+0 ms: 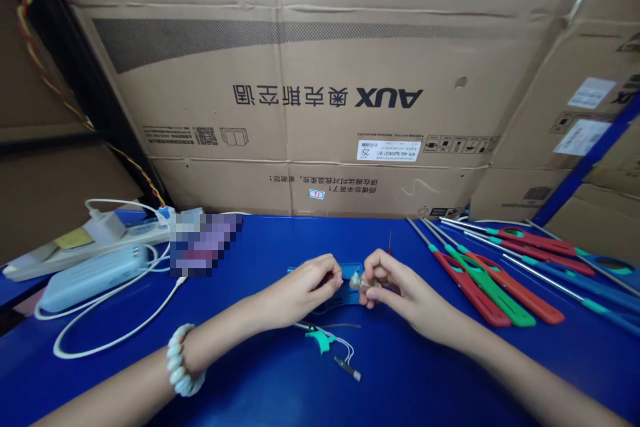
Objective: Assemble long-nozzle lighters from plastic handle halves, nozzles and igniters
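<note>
My right hand (pixel 387 283) pinches a small translucent part (pixel 356 280) with a pale tip, its far end covered by the fingers. Facing it, my left hand (pixel 317 280) has thumb and forefinger pressed together; whatever sits between them is too small to name. Under both hands lies a blue plastic piece (pixel 354 268), mostly covered. Just nearer to me on the table are a teal curved piece (pixel 321 341), thin white wires (pixel 347 345) and a small dark-and-grey cylinder (pixel 347 368). Behind my right hand a thin rod stands up from a red base (pixel 389 250).
Several long-necked lighters with red, green (pixel 495 290), orange and blue handles lie at the right of the blue table (pixel 250 373). At the left are a power strip (pixel 135 240), a light-blue power bank (pixel 93 277) and white cables. A cardboard box (pixel 310 47) walls the back.
</note>
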`<state>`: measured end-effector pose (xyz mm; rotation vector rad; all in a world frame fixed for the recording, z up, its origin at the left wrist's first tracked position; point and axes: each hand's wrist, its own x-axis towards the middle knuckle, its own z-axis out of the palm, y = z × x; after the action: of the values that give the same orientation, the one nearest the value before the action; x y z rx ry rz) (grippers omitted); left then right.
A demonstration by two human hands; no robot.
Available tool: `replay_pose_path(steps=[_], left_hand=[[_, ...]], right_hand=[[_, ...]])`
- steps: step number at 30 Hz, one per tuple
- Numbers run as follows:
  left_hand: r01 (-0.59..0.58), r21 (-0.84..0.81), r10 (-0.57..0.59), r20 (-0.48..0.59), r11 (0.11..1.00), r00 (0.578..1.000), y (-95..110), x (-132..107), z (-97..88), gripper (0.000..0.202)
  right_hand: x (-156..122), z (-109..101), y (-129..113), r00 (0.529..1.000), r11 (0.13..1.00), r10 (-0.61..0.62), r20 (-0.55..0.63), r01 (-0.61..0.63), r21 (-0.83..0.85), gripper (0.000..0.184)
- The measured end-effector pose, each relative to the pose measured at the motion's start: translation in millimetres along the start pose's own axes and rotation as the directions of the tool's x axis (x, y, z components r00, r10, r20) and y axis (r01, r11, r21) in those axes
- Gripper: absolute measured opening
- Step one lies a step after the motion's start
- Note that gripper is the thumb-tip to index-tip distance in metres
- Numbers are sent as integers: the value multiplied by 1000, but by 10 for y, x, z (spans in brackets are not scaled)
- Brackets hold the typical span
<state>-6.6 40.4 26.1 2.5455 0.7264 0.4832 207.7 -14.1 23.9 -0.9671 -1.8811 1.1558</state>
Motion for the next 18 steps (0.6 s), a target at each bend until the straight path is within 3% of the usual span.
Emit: replay_pose_path(steps=[3, 7, 13, 18], left_hand=[[56, -132, -58, -10, 990, 998, 69, -84, 37, 19], [106, -390, -108, 17, 915, 994, 149, -152, 41, 18], [204, -551, -207, 57, 809, 977, 147, -190, 69, 21], [244, -727, -256, 96, 642, 962, 134, -170, 135, 30]], right_hand=[[8, 126, -27, 999, 997, -38, -35, 41, 69, 14], [51, 243, -95, 999, 998, -31, 16, 32, -58, 22], [125, 289, -83, 995, 983, -90, -40, 82, -162, 26], [110, 307, -28, 981, 970, -144, -132, 114, -213, 30]])
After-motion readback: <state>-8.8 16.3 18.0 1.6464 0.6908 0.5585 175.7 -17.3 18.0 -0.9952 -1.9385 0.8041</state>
